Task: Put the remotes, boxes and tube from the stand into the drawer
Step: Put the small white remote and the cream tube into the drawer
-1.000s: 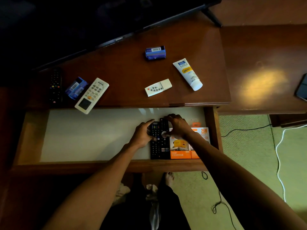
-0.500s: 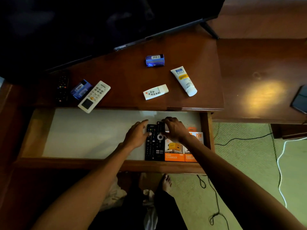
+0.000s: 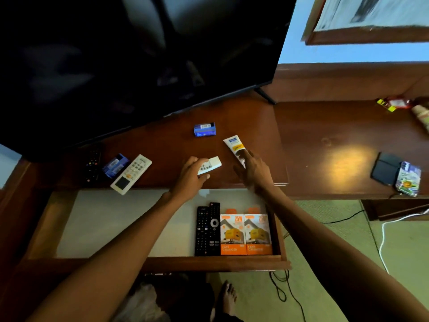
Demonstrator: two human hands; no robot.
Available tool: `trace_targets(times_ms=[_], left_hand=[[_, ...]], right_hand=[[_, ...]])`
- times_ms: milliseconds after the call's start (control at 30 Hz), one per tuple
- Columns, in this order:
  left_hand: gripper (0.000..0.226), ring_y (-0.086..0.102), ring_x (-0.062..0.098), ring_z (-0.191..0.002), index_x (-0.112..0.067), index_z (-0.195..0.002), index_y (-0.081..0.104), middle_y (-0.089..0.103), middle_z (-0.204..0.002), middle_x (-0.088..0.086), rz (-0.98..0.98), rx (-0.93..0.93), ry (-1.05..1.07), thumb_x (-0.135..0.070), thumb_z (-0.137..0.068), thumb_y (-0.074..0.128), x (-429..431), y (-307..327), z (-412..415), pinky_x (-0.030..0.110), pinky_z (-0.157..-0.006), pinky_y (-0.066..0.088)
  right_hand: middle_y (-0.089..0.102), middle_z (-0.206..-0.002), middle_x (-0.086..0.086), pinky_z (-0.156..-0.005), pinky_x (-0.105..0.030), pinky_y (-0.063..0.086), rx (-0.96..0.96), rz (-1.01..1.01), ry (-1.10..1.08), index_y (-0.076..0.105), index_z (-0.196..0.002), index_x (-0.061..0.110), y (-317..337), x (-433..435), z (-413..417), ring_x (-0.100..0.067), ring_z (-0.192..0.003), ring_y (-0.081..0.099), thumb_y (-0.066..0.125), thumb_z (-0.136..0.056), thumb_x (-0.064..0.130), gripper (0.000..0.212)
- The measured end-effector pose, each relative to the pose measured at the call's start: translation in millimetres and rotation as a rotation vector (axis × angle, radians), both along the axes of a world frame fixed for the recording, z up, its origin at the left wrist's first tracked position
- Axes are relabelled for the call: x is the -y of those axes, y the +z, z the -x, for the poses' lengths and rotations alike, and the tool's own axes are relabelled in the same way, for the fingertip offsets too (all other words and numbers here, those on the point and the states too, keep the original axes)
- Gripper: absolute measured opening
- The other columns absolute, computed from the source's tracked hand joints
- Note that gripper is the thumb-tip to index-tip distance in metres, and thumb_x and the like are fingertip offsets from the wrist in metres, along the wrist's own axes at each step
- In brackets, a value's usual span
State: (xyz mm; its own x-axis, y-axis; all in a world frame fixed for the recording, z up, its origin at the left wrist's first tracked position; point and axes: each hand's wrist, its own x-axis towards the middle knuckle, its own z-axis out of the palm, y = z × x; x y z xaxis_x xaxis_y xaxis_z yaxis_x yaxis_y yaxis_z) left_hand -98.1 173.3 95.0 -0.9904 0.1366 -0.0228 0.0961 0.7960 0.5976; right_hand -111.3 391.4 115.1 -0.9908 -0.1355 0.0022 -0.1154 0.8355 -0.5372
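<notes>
My left hand [image 3: 190,175] is shut on the small white remote [image 3: 212,163], which lies on the wooden stand [image 3: 167,145]. Over the cap end of the white tube [image 3: 233,145] is my right hand [image 3: 254,171], blurred, fingers apart. A large white remote [image 3: 131,174], a black remote [image 3: 92,165] and a blue box [image 3: 115,165] lie at the stand's left. A second blue box [image 3: 204,130] sits further back. In the open drawer [image 3: 209,261], two black remotes [image 3: 207,228] lie beside two orange boxes [image 3: 246,233].
A dark TV [image 3: 139,54] hangs over the back of the stand. On the lower table to the right lie a black wallet-like thing [image 3: 384,168] and a colourful packet [image 3: 408,180]. Cables [image 3: 283,289] run over the green carpet by my bare foot [image 3: 228,296].
Both hands left the black remotes in the drawer and rose to the stand. My left hand took hold of the small white remote and my right hand reached the tube. The view tilted up.
</notes>
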Motion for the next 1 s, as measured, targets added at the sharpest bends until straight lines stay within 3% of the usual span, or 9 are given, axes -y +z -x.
trace_targets(times_ms=[100, 233, 333, 500, 700, 833, 1000], left_hand=[[0.062, 0.042, 0.028, -0.121, -0.017, -0.139, 0.051, 0.047, -0.13, 0.011, 0.051, 0.068, -0.057, -0.017, -0.082, 0.075, -13, -1, 24, 0.031, -0.102, 0.033], [0.068, 0.04, 0.027, -0.124, -0.026, -0.143, 0.046, 0.045, -0.132, 0.007, 0.123, 0.145, -0.111, -0.021, -0.082, 0.075, -18, -12, 47, 0.035, -0.106, 0.035], [0.067, 0.042, 0.026, -0.123, -0.029, -0.144, 0.044, 0.046, -0.132, 0.005, 0.17, 0.173, -0.155, -0.02, -0.084, 0.073, -14, -20, 59, 0.041, -0.106, 0.039], [0.06, 0.045, 0.024, -0.122, -0.027, -0.142, 0.048, 0.052, -0.128, 0.004, 0.174, 0.131, -0.218, -0.012, -0.088, 0.069, -3, -29, 72, 0.037, -0.105, 0.042], [0.056, 0.046, 0.024, -0.124, -0.026, -0.14, 0.05, 0.052, -0.13, 0.005, 0.085, 0.121, -0.185, -0.014, -0.088, 0.068, 15, -28, 74, 0.039, -0.104, 0.045], [0.053, 0.047, 0.024, -0.125, -0.021, -0.14, 0.052, 0.051, -0.131, 0.006, -0.013, 0.093, -0.11, -0.012, -0.09, 0.066, 26, -18, 60, 0.03, -0.1, 0.04], [0.051, 0.052, 0.026, -0.117, -0.019, -0.138, 0.054, 0.055, -0.124, 0.01, -0.083, 0.034, -0.018, -0.015, -0.089, 0.068, 45, -3, 20, 0.035, -0.095, 0.047]], right_hand=[[0.051, -0.132, -0.013, -0.085, -0.046, 0.05, 0.079, -0.096, -0.067, 0.045, -0.132, 0.014, -4, -7, 21, -0.034, -0.116, 0.051, 0.068, -0.085, 0.037, 0.057], [0.046, -0.137, -0.016, -0.094, -0.05, 0.047, 0.155, -0.103, -0.122, 0.037, -0.142, 0.014, -16, -9, 40, -0.037, -0.123, 0.046, 0.069, -0.084, 0.039, 0.071], [0.048, -0.136, -0.017, -0.094, -0.052, 0.049, 0.174, -0.068, -0.122, 0.033, -0.145, 0.017, -23, -3, 57, -0.038, -0.122, 0.048, 0.068, -0.085, 0.037, 0.073], [0.049, -0.137, -0.016, -0.091, -0.051, 0.052, 0.237, -0.111, -0.093, 0.026, -0.151, 0.022, -32, 12, 87, -0.037, -0.12, 0.052, 0.067, -0.086, 0.038, 0.079], [0.053, -0.133, -0.02, -0.095, -0.052, 0.05, 0.277, -0.166, -0.103, 0.031, -0.149, 0.019, -41, 15, 93, -0.04, -0.12, 0.051, 0.072, -0.081, 0.011, 0.08], [0.051, -0.135, -0.019, -0.096, -0.05, 0.049, 0.267, -0.124, -0.118, 0.031, -0.149, 0.021, -34, 15, 69, -0.04, -0.121, 0.049, 0.07, -0.082, 0.011, 0.078], [0.052, -0.132, -0.02, -0.095, -0.041, 0.044, 0.214, -0.036, -0.038, 0.038, -0.147, 0.016, -16, 28, 15, -0.04, -0.117, 0.051, 0.073, -0.081, 0.02, 0.075]])
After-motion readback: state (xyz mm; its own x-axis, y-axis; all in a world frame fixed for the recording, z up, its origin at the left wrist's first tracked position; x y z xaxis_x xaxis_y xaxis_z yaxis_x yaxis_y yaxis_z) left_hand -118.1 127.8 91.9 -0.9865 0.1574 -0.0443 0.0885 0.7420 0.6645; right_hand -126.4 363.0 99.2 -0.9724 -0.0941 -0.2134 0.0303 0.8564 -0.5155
